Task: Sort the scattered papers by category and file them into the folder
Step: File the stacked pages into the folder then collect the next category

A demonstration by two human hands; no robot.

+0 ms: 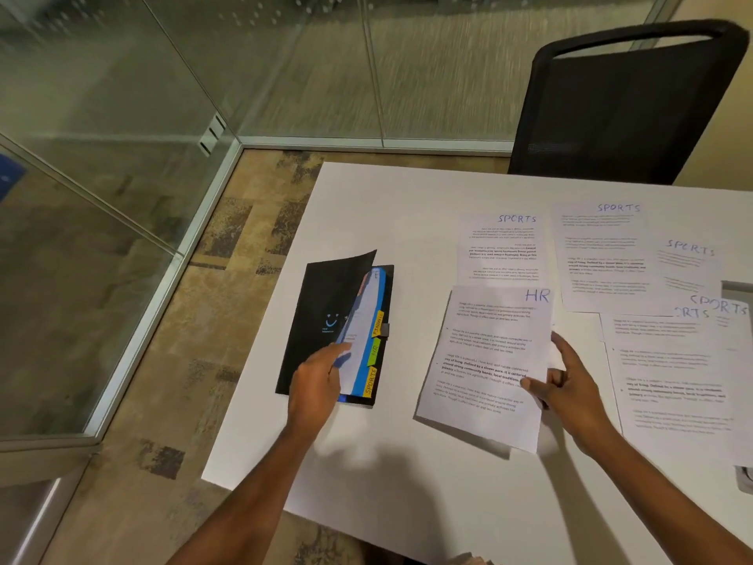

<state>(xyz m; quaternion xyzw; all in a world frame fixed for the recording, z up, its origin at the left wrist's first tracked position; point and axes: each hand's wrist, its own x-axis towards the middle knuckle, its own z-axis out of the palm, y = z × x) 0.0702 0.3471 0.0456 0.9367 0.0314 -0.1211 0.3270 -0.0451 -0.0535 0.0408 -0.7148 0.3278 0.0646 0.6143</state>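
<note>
White table (387, 205): folder (322, 303), scattered papers (603, 254)

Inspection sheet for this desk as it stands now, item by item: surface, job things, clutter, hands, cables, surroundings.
Surface: white table, with papers spread over its right side.
Job's things: black folder, cover partly lifted, coloured tabs showing; HR sheet to its right; SPORTS sheets lying flat beyond.
Clutter: grey object cut off at the right edge, cannot identify.
Hands: left hand reaches into the folder, fingers on an inner page; right hand pinches the HR sheet's right edge.
Cables: nothing seen.
Surroundings: black chair behind the table, glass wall at left, patterned carpet.
</note>
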